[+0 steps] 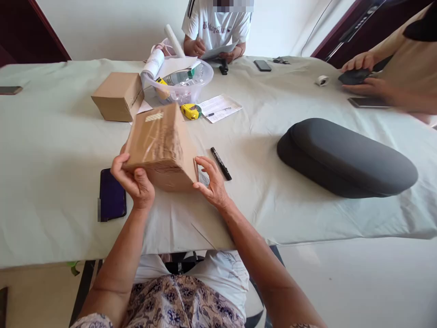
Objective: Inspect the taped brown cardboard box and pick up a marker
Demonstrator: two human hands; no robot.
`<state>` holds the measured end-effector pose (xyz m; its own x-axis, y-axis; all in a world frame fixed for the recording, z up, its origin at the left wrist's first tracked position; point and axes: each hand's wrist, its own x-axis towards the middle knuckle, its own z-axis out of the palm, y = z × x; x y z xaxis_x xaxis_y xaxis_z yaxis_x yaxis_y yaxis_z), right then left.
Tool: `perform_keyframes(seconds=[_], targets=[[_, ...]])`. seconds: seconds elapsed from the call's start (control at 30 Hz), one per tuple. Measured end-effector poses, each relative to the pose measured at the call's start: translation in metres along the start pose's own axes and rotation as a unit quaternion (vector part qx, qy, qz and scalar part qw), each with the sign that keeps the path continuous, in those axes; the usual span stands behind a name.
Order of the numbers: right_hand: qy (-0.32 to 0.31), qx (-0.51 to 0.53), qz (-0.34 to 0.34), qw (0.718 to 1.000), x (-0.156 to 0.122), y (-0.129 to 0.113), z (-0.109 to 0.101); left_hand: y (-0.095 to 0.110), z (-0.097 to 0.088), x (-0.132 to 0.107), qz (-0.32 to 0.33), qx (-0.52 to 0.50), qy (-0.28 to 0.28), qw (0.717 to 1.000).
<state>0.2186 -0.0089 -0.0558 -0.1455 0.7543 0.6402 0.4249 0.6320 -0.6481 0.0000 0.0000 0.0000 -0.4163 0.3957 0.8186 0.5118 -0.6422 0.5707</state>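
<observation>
A taped cardboard box [160, 146] is lifted and tilted above the cloth-covered table [58, 168], with one corner pointing away from me. My left hand [134, 180] grips its near left side, with the thumb across the cardboard. My right hand [213, 182] has its fingers spread, and the fingertips reach the box's right edge without holding it. A black marker [221, 163] lies just beyond my right hand. A dark purple phone [112, 195] lies flat to the left of my left hand.
A second cardboard box [118, 96], a yellow tape measure [191, 111], printed papers [220, 108] and a clear plastic basin [201, 77] holding a bottle stand ahead. A large grey padded case [344, 157] lies right. Co-workers sit at the far side [215, 32] and right [368, 77].
</observation>
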Motion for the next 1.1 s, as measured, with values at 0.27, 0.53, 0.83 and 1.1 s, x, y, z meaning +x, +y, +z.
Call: perform_keyframes(seconds=[0.27,0.53,0.83,1.1], targets=[[0.089,-0.038,0.076,0.992,-0.002,0.004,-0.012,-0.01,0.005,-0.027,-0.209,-0.088,0.005,0.974],[0.166,-0.067,0.062,0.982,-0.001,0.005,-0.024,-0.03,0.004,-0.036,-0.382,0.013,-0.091,0.92],[0.131,-0.063,0.061,0.988,0.0,-0.003,-0.025,-0.01,0.003,-0.028,-0.242,0.054,-0.09,0.965],[0.171,-0.144,0.007,0.975,0.001,-0.01,-0.011,-0.002,0.009,-0.04,-0.086,0.123,-0.168,0.974]])
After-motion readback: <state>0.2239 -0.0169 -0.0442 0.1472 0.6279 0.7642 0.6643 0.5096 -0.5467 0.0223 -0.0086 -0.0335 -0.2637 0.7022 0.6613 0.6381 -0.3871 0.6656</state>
